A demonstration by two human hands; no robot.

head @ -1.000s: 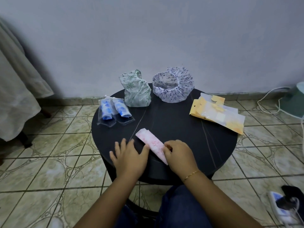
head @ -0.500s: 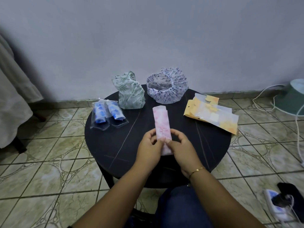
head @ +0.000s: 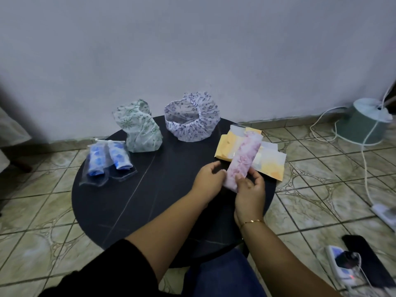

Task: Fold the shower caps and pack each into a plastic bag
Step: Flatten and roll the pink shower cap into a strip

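My right hand (head: 249, 187) grips the lower end of a folded pink shower cap (head: 244, 159), held up as a long strip over the pile of plastic bags (head: 270, 166) with orange headers. My left hand (head: 209, 179) hovers just left of the strip with fingers curled loosely, touching or almost touching its lower edge. A green-patterned cap (head: 140, 130) and a purple-patterned cap (head: 191, 116) stand unfolded at the back of the round black table (head: 137, 202). Two blue folded caps in clear bags (head: 108, 161) lie at the left.
The table stands on a tiled floor near a pale wall. A teal fan base (head: 362, 123) with white cables sits at the right. A power strip (head: 342, 266) and a dark phone (head: 364, 258) lie on the floor at the lower right.
The pink strip went from lying on the table, to held upright at the centre, to carried right over the bag pile. My left hand has loosened from it.
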